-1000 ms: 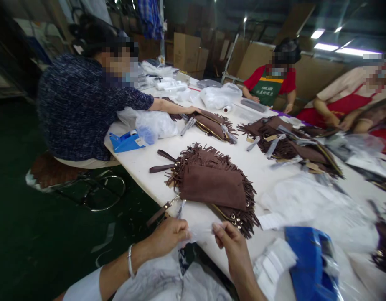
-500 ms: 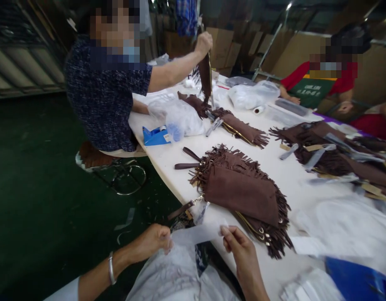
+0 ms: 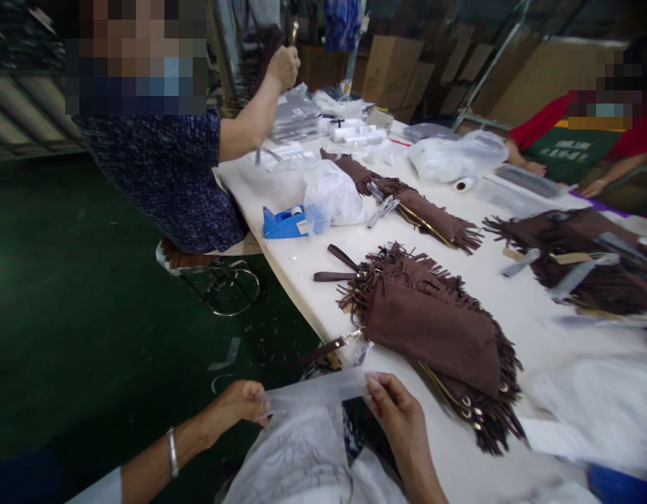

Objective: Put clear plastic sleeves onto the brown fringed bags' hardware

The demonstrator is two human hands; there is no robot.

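A translucent plastic strip (image 3: 318, 390) is stretched between my two hands, just off the table's near edge. My left hand (image 3: 244, 402) pinches one end, its fingers curled closed. The thumb and forefinger of my right hand (image 3: 400, 409) close on the other end. Right beyond them lies a stack of brown fringed pouches (image 3: 433, 332) with gold zippers and metal rings. A wrist strap (image 3: 331, 348) from the stack hangs over the table edge near the strip. White crumpled material (image 3: 297, 455) covers my lap below.
A blue tape dispenser (image 3: 286, 222) and clear plastic bags (image 3: 334, 192) sit farther up the white table (image 3: 313, 287). More fringed pouches (image 3: 591, 259) lie at right. A co-worker on a stool (image 3: 213, 273) raises an arm at left; another person in red sits opposite.
The strip is drawn out longer as my left hand shifts left. The co-worker's raised hand has swung left, carrying a brown item off the table. My view has turned slightly left.
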